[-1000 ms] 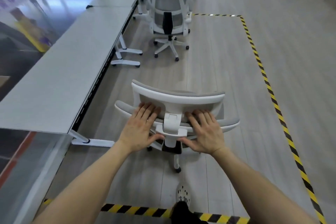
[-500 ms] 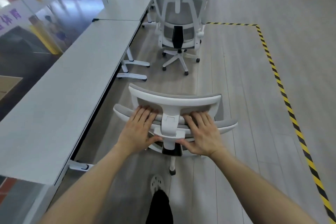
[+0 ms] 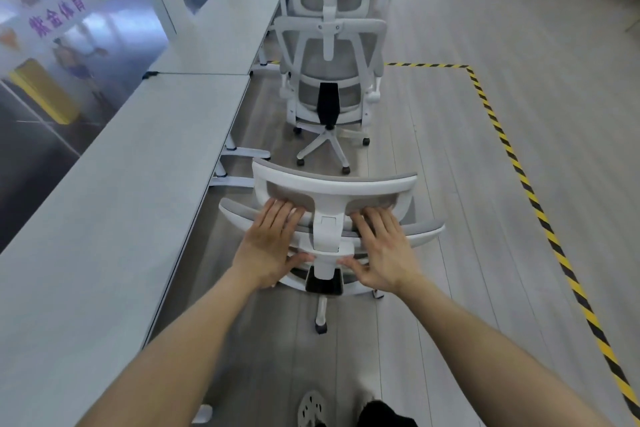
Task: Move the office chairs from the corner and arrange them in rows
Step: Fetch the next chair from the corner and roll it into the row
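A white office chair (image 3: 332, 185) stands near and central in the aisle, back to the viewer. The left hand (image 3: 273, 246) and right hand (image 3: 382, 248) press flat on its backrest, fingers straight, either side of the centre post. With a parked chair (image 3: 329, 87) just beyond and a long desk (image 3: 121, 201) close on the left, a hard or skewed push would likely bump either one.

The left hand (image 3: 273, 248) and right hand (image 3: 382, 251) press flat against a white office chair (image 3: 332, 182) beside a long desk (image 3: 114, 204); similar chairs (image 3: 328, 104), perhaps three, stand ahead.
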`<state>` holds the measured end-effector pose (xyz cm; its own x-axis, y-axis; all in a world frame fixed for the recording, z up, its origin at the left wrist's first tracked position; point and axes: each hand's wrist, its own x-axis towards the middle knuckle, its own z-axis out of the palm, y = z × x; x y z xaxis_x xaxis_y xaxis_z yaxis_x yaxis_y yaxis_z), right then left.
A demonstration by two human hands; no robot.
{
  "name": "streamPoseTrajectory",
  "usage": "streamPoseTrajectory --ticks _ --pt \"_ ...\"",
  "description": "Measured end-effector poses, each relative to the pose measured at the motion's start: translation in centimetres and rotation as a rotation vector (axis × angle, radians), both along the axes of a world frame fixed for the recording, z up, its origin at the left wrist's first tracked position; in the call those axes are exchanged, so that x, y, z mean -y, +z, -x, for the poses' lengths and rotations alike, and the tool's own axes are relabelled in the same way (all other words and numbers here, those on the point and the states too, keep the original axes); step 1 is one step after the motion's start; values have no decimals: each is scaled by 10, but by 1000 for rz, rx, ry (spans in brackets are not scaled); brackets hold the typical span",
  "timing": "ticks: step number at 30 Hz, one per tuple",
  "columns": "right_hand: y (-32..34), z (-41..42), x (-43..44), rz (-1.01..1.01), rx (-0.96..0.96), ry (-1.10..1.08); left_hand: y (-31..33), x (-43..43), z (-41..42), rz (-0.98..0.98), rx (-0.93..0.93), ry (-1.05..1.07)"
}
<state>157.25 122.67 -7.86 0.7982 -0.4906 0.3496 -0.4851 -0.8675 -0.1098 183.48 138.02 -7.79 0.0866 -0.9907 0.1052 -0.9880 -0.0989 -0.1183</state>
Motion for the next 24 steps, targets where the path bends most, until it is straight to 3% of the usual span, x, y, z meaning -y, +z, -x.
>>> streamPoseTrajectory --ticks 10,24 --pt "-5 -71 110 -2 34 27 1 99 -67 67 -43 14" --pt "5 -135 211 -27 -64 20 1 198 -123 126 -43 34"
